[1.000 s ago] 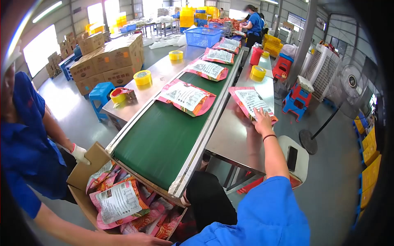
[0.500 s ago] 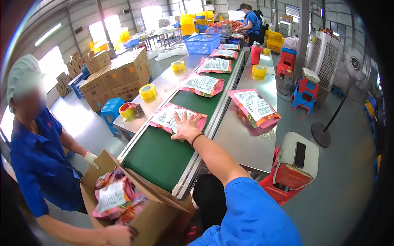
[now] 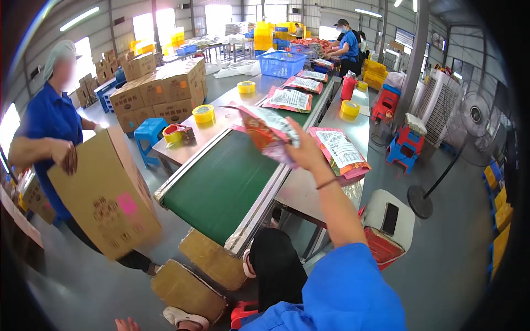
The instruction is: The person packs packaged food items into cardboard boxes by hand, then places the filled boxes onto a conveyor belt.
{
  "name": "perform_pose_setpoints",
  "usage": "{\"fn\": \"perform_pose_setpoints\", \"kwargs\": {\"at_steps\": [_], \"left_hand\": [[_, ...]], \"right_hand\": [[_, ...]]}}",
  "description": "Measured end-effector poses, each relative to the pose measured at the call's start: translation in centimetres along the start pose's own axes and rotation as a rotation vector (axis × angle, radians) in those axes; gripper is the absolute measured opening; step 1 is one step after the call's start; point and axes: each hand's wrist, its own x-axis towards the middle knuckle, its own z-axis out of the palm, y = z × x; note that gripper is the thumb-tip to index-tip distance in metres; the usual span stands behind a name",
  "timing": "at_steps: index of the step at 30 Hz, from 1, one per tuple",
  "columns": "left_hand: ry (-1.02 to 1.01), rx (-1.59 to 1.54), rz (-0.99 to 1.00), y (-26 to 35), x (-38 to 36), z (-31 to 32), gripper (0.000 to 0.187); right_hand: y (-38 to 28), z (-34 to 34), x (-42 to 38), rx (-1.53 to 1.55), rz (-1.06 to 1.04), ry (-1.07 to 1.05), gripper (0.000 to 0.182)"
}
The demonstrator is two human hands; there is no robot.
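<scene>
My right hand (image 3: pixel 307 150) is closed on the edge of a pink and red printed pouch (image 3: pixel 269 131), tilted and blurred, raised above the green conveyor belt (image 3: pixel 221 179). Farther up the belt lie more pouches, the nearest being a white-labelled pouch (image 3: pixel 288 100). Beside my right wrist, another pouch (image 3: pixel 339 151) rests on the metal side table (image 3: pixel 301 196). At the bottom left edge, only the fingers of my left hand (image 3: pixel 127 324) show, apart and holding nothing visible.
A co-worker in blue (image 3: pixel 52 116) carries a cardboard box (image 3: pixel 107 193) on the left. Tape rolls (image 3: pixel 203 114) sit on the left table. Two brown blocks (image 3: pixel 187 292) lie by my feet. A padded red stool (image 3: pixel 389 220) and a standing fan (image 3: pixel 475 114) are to the right.
My right hand has lifted a pouch off the belt. The co-worker has raised the box from beside the belt and moved back with it. My left fingers have come into view.
</scene>
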Motion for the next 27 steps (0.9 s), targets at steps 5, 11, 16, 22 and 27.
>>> {"fn": "perform_pose_setpoints", "kwargs": {"at_steps": [5, 11, 16, 22, 27], "left_hand": [[0.139, -0.032, -0.087, 0.3, -0.4, 1.9, 0.044], [-0.081, 0.094, -0.076, -1.7, -0.1, 6.8, 0.057], [-0.282, -0.03, -0.165, -2.4, 0.3, 9.5, 0.053], [-0.358, 0.107, -0.094, -1.8, -2.1, 11.8, 0.053], [-0.258, 0.131, 0.022, 1.2, -3.4, 10.6, 0.052]], "right_hand": [[3.0, -9.5, -5.0, -0.307, -0.181, 0.148, 0.062], [7.3, -12.1, -16.3, -0.63, 0.263, -0.452, 0.086], [4.1, -10.1, -14.1, -0.727, 0.19, -0.336, 0.099], [0.6, 2.2, -5.9, -0.335, -0.209, -0.266, 0.103], [1.5, 13.9, -0.6, -0.412, -0.127, -0.447, 0.102]]}}
